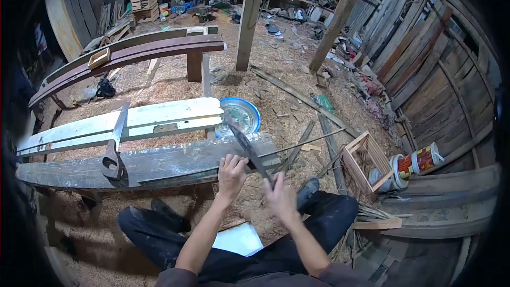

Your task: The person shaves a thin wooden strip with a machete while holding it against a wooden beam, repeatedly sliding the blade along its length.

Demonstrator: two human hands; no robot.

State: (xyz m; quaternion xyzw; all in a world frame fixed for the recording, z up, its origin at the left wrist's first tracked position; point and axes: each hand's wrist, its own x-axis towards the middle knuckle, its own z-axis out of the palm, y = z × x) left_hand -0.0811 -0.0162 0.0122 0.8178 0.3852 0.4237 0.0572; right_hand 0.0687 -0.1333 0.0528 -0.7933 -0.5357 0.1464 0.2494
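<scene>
My right hand (280, 199) is closed around the handle of a long dark-bladed machete (247, 146), its blade angled up and to the left over the end of the bench plank. A thin wooden stick (303, 142) lies across the grey bench plank (164, 159) and sticks out past its right end. My left hand (232, 172) is closed on the stick at the plank's front edge, left of the blade; the fingertips are partly hidden. Further left, a handsaw (116, 141) rests across the planks.
White-painted boards (170, 110) run behind the plank, beside a blue-rimmed basin (258, 122). A wooden frame box (369, 165) and stacked buckets (419, 162) stand at right. Two posts (248, 26) rise ahead. A white panel (241, 239) lies between my legs.
</scene>
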